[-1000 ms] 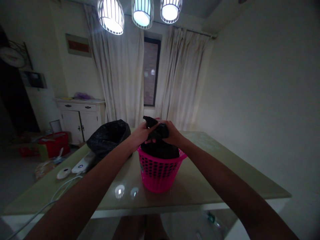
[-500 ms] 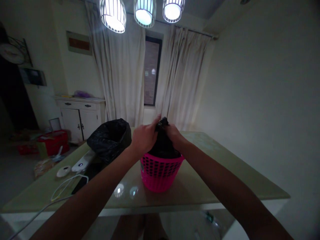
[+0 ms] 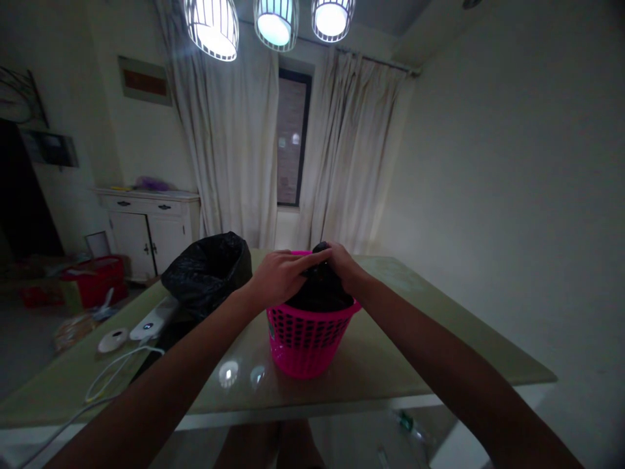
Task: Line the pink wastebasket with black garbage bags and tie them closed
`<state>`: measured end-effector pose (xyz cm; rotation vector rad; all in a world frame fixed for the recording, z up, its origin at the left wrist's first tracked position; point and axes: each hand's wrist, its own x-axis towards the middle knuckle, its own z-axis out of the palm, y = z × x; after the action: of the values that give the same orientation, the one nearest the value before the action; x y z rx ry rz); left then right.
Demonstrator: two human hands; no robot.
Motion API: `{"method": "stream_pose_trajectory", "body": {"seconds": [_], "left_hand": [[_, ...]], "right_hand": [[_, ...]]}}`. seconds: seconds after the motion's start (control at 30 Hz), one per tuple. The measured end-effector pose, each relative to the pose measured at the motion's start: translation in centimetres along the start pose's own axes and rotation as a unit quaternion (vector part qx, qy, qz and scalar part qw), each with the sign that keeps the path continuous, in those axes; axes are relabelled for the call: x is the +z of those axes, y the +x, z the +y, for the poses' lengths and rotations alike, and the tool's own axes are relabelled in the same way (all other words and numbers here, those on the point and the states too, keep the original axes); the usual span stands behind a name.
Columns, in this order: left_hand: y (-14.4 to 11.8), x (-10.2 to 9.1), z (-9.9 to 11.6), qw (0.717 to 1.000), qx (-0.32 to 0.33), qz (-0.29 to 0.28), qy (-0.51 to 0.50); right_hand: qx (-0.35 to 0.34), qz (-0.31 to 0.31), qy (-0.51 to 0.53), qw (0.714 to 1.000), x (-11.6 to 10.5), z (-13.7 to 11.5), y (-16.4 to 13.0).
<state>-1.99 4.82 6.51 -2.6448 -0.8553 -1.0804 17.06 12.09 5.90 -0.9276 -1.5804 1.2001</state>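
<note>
Filling the pink basket (image 3: 306, 339) almost to its rim, the black plastic bag (image 3: 319, 293) looks dark, soft and crumpled, with its top gathered into a small bunch that rises just above the basket's far rim. Both hands meet on that bunch: the left hand (image 3: 278, 277) lies over it with fingers stretched flat across the gathered plastic, and the right hand (image 3: 344, 264) is closed around the bunch from the other side, pinching it. One basket stands on the table (image 3: 439, 326), near the middle of its near edge; its wall is pierced all round with rows of small holes, and the bag is the only thing seen in it. A second black bag (image 3: 208, 270), fuller and rounded, sits toward the table's far left corner, well apart from the basket. Along the left edge lie one white round disc (image 3: 113, 339) and one white oblong device (image 3: 153, 319) just beside it, with a white cable (image 3: 110, 378) looping toward the near left corner. Three lamps (image 3: 273, 23) hang overhead.
</note>
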Motion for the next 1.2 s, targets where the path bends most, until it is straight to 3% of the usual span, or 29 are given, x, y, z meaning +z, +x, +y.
{"method": "stream_pose_trajectory", "body": {"seconds": [0.1,0.23,0.33,0.43,0.53,0.6,0.73,0.8,0.87,0.93,1.03,1.2], "left_hand": [[0.2,-0.2,0.1,0.999,-0.034,-0.019,0.015],[0.7,-0.8,0.0,0.984,-0.162,-0.018,0.076],[1.4,-1.2,-0.4,0.976,-0.215,-0.009,0.041],[2.0,-1.3,-0.6,0.974,-0.226,0.022,-0.008],[2.3,-1.2,-0.4,0.978,-0.191,0.083,-0.010],[2.2,-1.1,-0.1,0.980,-0.163,0.107,-0.035],[2.2,-0.8,0.2,0.973,-0.177,0.112,-0.098],[2.3,-0.4,0.1,0.955,-0.227,0.137,-0.133],[2.5,0.0,0.0,0.919,-0.282,0.171,-0.214],[2.6,0.4,-0.1,0.865,-0.325,0.174,-0.342],[2.4,0.6,-0.1,0.790,-0.352,0.140,-0.481],[2.2,0.4,-0.1,0.782,-0.350,0.127,-0.499]], "right_hand": [[0.003,0.009,0.022,1.000,0.2,-0.5,-0.8],[-0.038,-0.019,0.024,0.999,-0.4,-1.4,-2.4],[-0.020,-0.072,0.005,0.997,-1.0,-1.9,-3.3],[-0.079,-0.108,-0.121,0.984,-1.2,-2.1,-3.6],[-0.179,-0.071,-0.199,0.961,-0.9,-2.0,-3.3],[-0.162,-0.055,-0.141,0.975,-0.6,-1.8,-3.2],[-0.024,-0.046,0.044,0.998,0.0,-1.3,-3.2],[-0.021,-0.032,0.038,0.999,0.3,-1.0,-3.2],[-0.078,0.002,-0.033,0.996,0.3,-0.7,-3.1],[-0.170,0.038,-0.144,0.974,0.0,-0.6,-3.2],[-0.306,0.062,-0.286,0.906,-0.6,-0.8,-3.8],[-0.439,0.049,-0.378,0.814,-1.1,-1.6,-5.6]]}}
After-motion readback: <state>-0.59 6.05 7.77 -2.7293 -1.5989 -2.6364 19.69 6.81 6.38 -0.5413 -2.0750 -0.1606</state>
